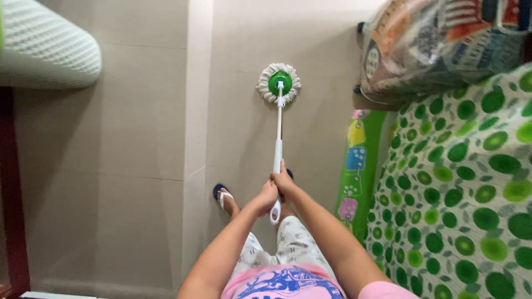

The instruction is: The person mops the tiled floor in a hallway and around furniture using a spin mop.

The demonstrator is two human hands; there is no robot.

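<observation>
I have both hands, left (267, 195) and right (284, 180), closed round the mop (278, 130), its head at twelve o'clock. I judge mopping is underway. Next calls for steady strokes along the floor (138, 166) beside the bed (465, 194) at three.

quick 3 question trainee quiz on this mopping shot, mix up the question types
1. True or false: both hands grip the mop handle.
2. Multiple choice: the mop head rests on A) the spotted bedsheet B) the tiled floor C) the cushion.
3. What colour is the hub of the mop head?

Key
1. True: the left hand and right hand close on the handle's near end.
2. B, the tiled floor.
3. Green.
</observation>
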